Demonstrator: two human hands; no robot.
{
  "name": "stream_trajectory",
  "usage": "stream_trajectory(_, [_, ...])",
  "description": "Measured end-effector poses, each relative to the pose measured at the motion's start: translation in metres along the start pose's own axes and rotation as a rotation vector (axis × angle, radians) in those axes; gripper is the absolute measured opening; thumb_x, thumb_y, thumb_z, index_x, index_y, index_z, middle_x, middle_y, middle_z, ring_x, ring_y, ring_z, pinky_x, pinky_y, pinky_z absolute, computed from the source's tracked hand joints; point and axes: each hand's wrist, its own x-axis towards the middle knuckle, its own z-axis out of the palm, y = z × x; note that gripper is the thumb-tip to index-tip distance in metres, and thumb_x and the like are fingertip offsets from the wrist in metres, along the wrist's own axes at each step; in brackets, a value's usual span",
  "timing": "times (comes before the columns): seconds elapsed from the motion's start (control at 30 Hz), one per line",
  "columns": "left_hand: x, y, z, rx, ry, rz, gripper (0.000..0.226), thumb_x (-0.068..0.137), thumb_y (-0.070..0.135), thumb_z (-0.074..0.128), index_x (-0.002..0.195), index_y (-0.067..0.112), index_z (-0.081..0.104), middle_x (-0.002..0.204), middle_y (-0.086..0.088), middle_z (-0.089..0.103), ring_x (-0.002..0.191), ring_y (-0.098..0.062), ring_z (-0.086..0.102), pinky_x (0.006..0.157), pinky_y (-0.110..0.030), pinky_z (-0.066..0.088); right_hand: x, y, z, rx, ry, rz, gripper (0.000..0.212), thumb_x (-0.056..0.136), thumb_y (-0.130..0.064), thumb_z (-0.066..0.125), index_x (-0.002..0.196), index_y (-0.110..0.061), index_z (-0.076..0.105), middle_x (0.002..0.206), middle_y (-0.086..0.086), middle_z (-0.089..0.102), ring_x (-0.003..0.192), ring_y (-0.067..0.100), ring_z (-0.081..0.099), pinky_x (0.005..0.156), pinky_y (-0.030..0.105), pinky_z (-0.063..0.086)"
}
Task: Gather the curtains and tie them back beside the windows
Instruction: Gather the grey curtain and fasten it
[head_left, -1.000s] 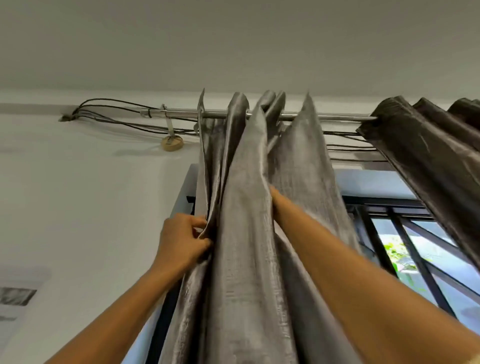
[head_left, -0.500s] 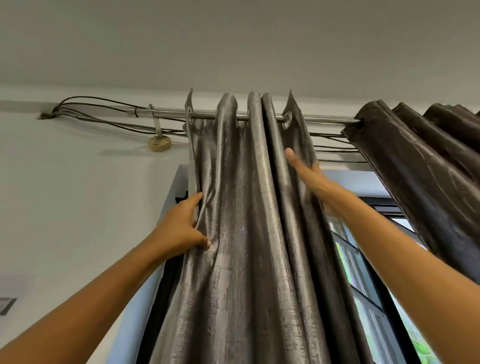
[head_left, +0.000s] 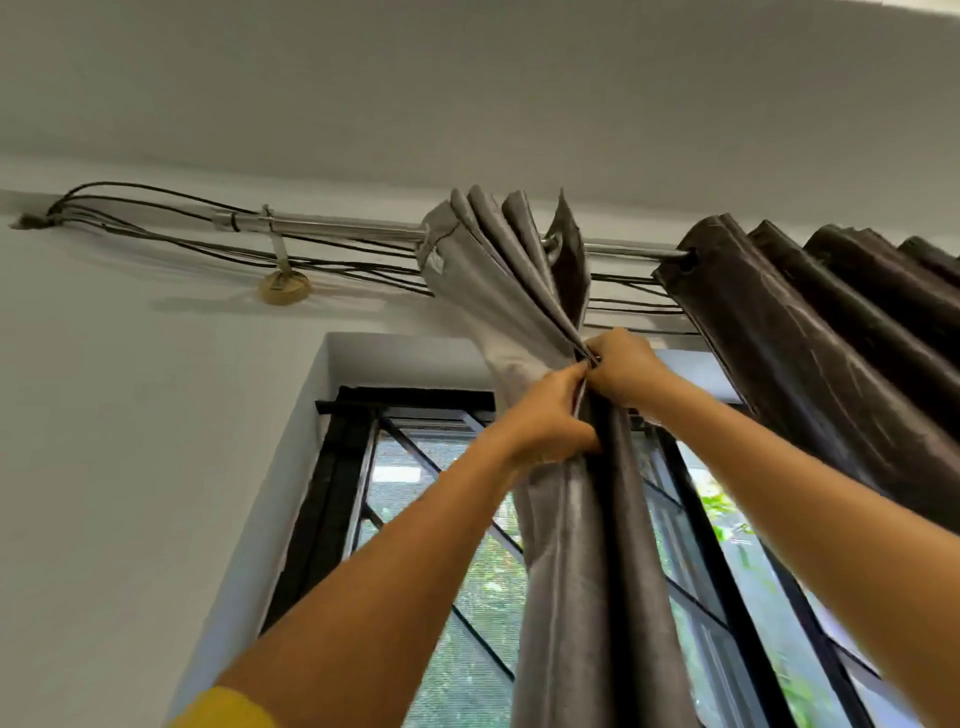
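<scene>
While arms reach up, left hand (head_left: 545, 415) and right hand (head_left: 621, 371) clenched around bunched curtain (head_left: 571, 545).

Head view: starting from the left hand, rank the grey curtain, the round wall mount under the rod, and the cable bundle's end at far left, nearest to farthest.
1. Grey curtain: gripped by the left hand, centre.
2. Round wall mount: up and left, under the rod.
3. Cable bundle's end: far left, by the ceiling.

white wall (head_left: 130, 415), grey ceiling (head_left: 467, 78), black-framed window (head_left: 353, 467) with daylight, greenery outside; cables (head_left: 156, 244) along wall top.
</scene>
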Motion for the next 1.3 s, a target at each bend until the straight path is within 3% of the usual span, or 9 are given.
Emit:
stream_trajectory(0.13, [-0.004, -0.005, 0.005, 0.032, 0.037, 0.000, 0.080, 0.057, -0.001, 0.070, 0.133, 0.012, 0.048, 0.124, -0.012, 0.059, 0.114, -0.025, 0.055, 0.096, -0.037, 0.048, -0.020, 0.015, -0.012, 0.083, -0.119, -0.007, 0.036, 0.075, 0.009, 0.058, 0.103, -0.009, 0.072, 0.091, 0.014, 0.069, 0.084, 0.020, 0.059, 0.068, 0.026, 0.045])
stream_trajectory(0.33, [-0.068, -0.021, -0.011, 0.317, 0.219, -0.153, 0.040, 0.068, -0.006, 0.068, 0.107, 0.001, 0.061, 0.104, -0.019, 0.064, 0.097, -0.032, 0.061, 0.069, -0.031, 0.047, -0.076, -0.035, 0.032, 0.088, -0.019, -0.046, 0.037, 0.073, -0.003, 0.070, 0.109, -0.011, 0.068, 0.101, 0.016, 0.069, 0.102, 0.029, 0.063, 0.084, 0.035, 0.050])
stream_trajectory(0.5, [-0.117, -0.030, -0.003, 0.416, 0.296, -0.210, 0.017, 0.077, 0.000, 0.061, 0.071, 0.006, 0.045, 0.077, -0.014, 0.054, 0.080, -0.029, 0.056, 0.055, -0.025, 0.030, -0.129, -0.053, 0.065, 0.106, -0.010, -0.063, 0.019, 0.076, -0.001, 0.063, 0.079, -0.018, 0.057, 0.069, 0.003, 0.053, 0.082, 0.029, 0.062, 0.057, 0.028, 0.031])
stream_trajectory(0.67, [-0.173, -0.043, 0.039, 0.407, 0.344, -0.142, 0.012, 0.075, -0.003, 0.050, 0.071, 0.008, 0.046, 0.080, -0.017, 0.053, 0.073, -0.033, 0.053, 0.060, -0.044, 0.037, -0.187, -0.052, 0.080, 0.169, -0.017, -0.057, 0.021, 0.078, 0.001, 0.060, 0.070, -0.016, 0.049, 0.063, -0.003, 0.051, 0.068, 0.020, 0.055, 0.048, 0.022, 0.029])
stream_trajectory(0.83, [-0.244, -0.041, 0.083, 0.345, 0.358, -0.272, 0.023, 0.078, -0.006, 0.047, 0.065, 0.014, 0.045, 0.079, -0.010, 0.052, 0.074, -0.024, 0.053, 0.059, -0.033, 0.040, -0.280, -0.038, 0.101, 0.127, -0.052, 0.056, 0.038, 0.082, -0.003, 0.054, 0.059, -0.025, 0.033, 0.055, -0.008, 0.041, 0.058, 0.010, 0.042, 0.046, 0.023, 0.028])
stream_trajectory(0.97, [-0.324, -0.025, 0.119, 0.386, 0.336, -0.446, 0.012, 0.091, 0.014, 0.052, 0.084, 0.012, 0.062, 0.090, -0.005, 0.058, 0.087, -0.020, 0.055, 0.062, -0.024, 0.037, -0.373, -0.022, 0.123, -0.016, -0.137, 0.137, 0.017, 0.073, 0.002, 0.056, 0.079, -0.013, 0.061, 0.067, 0.007, 0.063, 0.067, 0.021, 0.053, 0.060, 0.033, 0.038])
stream_trajectory(1.07, [-0.379, -0.020, 0.144, 0.436, 0.300, -0.480, 0.018, 0.091, 0.023, 0.056, 0.081, 0.012, 0.065, 0.088, -0.007, 0.060, 0.084, -0.025, 0.056, 0.059, -0.028, 0.038, -0.436, -0.019, 0.128, -0.098, -0.134, 0.182, 0.014, 0.067, 0.006, 0.065, 0.080, 0.000, 0.067, 0.063, 0.016, 0.064, 0.059, 0.035, 0.059, 0.055, 0.038, 0.043])
stream_trajectory(1.17, [-0.434, -0.017, 0.169, 0.450, 0.326, -0.476, 0.031, 0.091, 0.031, 0.047, 0.075, 0.012, 0.066, 0.083, -0.006, 0.061, 0.077, -0.027, 0.059, 0.050, -0.030, 0.047, -0.489, -0.020, 0.132, -0.170, -0.132, 0.231, 0.021, 0.068, -0.001, 0.073, 0.088, 0.002, 0.069, 0.064, 0.016, 0.063, 0.063, 0.036, 0.058, 0.060, 0.034, 0.038])
stream_trajectory(1.3, [-0.492, -0.008, 0.189, 0.403, 0.323, -0.543, 0.030, 0.091, 0.027, 0.044, 0.091, 0.011, 0.069, 0.099, -0.005, 0.063, 0.085, -0.023, 0.061, 0.056, -0.029, 0.050, -0.549, -0.029, 0.130, -0.111, -0.143, 0.263, 0.042, 0.074, -0.009, 0.059, 0.115, -0.005, 0.062, 0.094, 0.012, 0.067, 0.089, 0.032, 0.057, 0.072, 0.036, 0.033])
